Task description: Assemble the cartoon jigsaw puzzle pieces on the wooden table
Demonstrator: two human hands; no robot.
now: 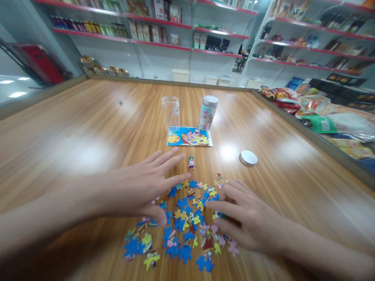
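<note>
A heap of small jigsaw pieces (187,222), mostly blue, yellow and pink, lies on the wooden table (88,128) in front of me. My left hand (146,185) is spread flat over the left side of the heap, fingers stretched toward the middle. My right hand (240,216) rests flat on the right side of the heap, fingers apart, touching pieces. One lone piece (191,162) lies just beyond the heap. Further back is a cartoon picture card (189,136), with a clear empty jar (170,111) and a capped printed jar (208,112) behind it.
A white round lid (249,157) lies on the table to the right. Snack bags (316,109) are piled beyond the table's right edge. Shelves with red edges (164,27) full of goods line the back wall. A tiny dark object (120,103) sits far left.
</note>
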